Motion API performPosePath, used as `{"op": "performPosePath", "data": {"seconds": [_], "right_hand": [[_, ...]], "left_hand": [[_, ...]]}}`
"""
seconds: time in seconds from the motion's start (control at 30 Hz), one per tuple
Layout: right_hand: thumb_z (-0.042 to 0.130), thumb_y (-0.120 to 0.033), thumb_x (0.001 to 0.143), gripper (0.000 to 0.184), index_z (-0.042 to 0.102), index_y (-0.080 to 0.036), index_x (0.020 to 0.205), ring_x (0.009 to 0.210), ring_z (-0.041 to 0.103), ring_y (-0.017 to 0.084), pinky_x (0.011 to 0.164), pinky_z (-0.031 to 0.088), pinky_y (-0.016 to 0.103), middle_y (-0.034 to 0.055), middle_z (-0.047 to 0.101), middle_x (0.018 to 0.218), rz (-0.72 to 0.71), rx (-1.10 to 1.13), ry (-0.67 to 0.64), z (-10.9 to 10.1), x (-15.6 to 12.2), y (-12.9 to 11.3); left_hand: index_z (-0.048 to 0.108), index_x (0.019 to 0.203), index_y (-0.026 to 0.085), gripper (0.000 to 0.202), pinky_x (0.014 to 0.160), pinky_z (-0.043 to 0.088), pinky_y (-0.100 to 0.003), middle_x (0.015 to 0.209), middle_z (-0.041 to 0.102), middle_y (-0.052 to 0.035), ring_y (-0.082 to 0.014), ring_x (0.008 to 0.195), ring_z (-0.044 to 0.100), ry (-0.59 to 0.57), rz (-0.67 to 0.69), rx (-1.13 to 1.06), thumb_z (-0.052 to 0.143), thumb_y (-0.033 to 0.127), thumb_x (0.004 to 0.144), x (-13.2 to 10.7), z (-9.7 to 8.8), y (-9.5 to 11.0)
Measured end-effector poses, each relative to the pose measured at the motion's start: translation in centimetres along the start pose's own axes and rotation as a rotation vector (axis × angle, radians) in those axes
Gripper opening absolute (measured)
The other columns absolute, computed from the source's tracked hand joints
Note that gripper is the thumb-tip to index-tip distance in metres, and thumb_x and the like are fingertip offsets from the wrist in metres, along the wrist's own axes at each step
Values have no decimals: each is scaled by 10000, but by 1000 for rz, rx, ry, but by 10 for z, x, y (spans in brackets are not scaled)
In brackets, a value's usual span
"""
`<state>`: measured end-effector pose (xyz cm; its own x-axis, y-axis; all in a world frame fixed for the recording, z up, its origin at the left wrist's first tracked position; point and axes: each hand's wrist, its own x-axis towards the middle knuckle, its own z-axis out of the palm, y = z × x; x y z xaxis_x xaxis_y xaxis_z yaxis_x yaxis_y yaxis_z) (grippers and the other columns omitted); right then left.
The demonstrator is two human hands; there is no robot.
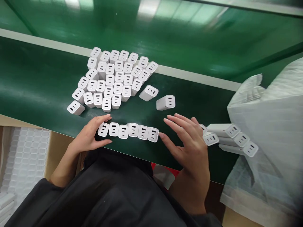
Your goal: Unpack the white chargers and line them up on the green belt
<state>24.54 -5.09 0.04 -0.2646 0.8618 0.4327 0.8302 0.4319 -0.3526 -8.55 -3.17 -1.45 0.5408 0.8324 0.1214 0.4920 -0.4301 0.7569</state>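
Note:
Several white USB chargers [133, 130] stand in a short row near the front edge of the green table, ports facing up. At the row's left end, my left hand [91, 134] has its thumb and fingers apart around the outermost charger [103, 129]; whether it touches is hard to see. My right hand [187, 138] is spread at the other end, its thumb tip beside the last charger [153, 135]. Behind the row stands a large block of similar chargers [110, 79]. Two single chargers, one [149, 92] and another [166, 102], sit tilted to its right.
Beyond my right hand, several chargers [223, 130] lie stacked on their sides against a white plastic bag [267, 126]. A box with a white compartmented tray [26, 154] is below the table at left. A pale strip [189, 75] runs along the table's back.

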Motion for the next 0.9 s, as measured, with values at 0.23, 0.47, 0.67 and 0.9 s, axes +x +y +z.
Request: {"op": "performPosePath", "data": {"seconds": [0.23, 0.47, 0.67, 0.9], "right_hand": [[599, -394, 957, 577, 415, -166, 1454, 1323, 502, 273, 1194, 270, 528, 115, 598, 1373, -242, 143, -344, 22, 39, -61], [550, -251, 970, 483, 447, -176, 1436, 1166, 608, 225, 1154, 350, 484, 78, 684, 1214, -230, 287, -263, 37, 57, -84], [682, -301, 890, 576, 465, -239, 1420, 1136, 626, 259, 998, 501, 446, 87, 665, 1226, 56, 166, 134, 5, 36, -16], [585, -328, 944, 338, 614, -206, 1259, 1187, 610, 328, 1128, 270, 636, 109, 695, 1174, 134, -221, -39, -17, -9, 48]], "left_hand": [[280, 1512, 260, 799, 1019, 487, -375, 1268, 638, -96, -216, 1168, 611, 77, -23, -23, 722, 263, 846, -4, 3, -7], [255, 1524, 287, 796, 987, 507, -366, 1243, 637, -83, -218, 1152, 615, 131, -16, 93, 703, 321, 867, -6, 7, -7], [253, 1520, 292, 810, 1005, 483, -380, 1252, 636, -78, -204, 1139, 604, 81, -24, 102, 720, 295, 858, -2, 7, -5], [253, 1520, 296, 755, 978, 493, -366, 1277, 616, -88, -203, 1137, 587, 11, 50, 79, 674, 276, 894, 14, 16, 2]]}}
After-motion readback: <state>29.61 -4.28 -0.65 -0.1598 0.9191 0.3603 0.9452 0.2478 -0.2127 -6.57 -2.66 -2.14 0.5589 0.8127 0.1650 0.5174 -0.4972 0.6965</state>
